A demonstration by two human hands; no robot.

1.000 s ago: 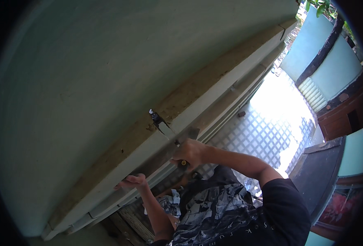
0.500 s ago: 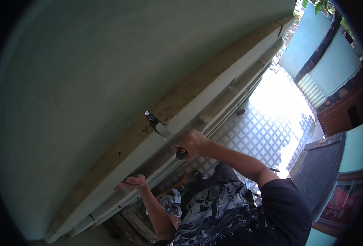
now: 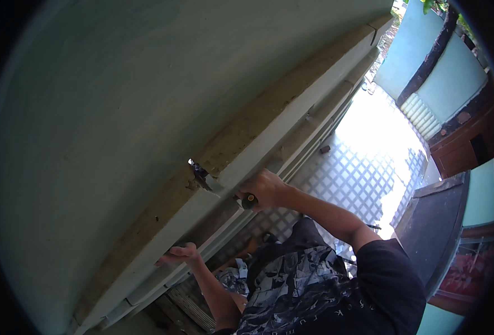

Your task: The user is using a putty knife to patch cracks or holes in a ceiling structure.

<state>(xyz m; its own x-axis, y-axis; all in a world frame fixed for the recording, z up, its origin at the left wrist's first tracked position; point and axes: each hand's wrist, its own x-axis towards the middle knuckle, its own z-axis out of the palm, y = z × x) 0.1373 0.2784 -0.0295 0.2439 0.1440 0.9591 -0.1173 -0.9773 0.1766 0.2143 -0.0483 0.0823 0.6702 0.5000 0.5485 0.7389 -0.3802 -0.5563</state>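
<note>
My right hand (image 3: 265,190) is closed around a dark, rounded tool handle (image 3: 249,201) with a yellow-orange ring at its end. The tool's working part is hidden against the stepped, pale ledge (image 3: 291,131). Lower down the same ledge, my left hand (image 3: 181,254) lies on its edge with the fingers stretched over it; their tips are partly hidden. On the ledge's brown upper face, between the wall and my right hand, lies a putty-knife-like tool (image 3: 203,177) with a dark handle and a flat grey blade.
A pale green wall (image 3: 101,95) rises beyond the ledge. A sunlit patterned tile floor (image 3: 364,162) stretches to the right, with a small reddish-brown block (image 3: 325,149) on it. A dark panel (image 3: 434,215) and a brown cabinet (image 3: 464,148) stand at the right.
The view has shifted slightly. My right hand has slid a little up and right along the ledge with its tool, farther from my left hand, which stays at its place.
</note>
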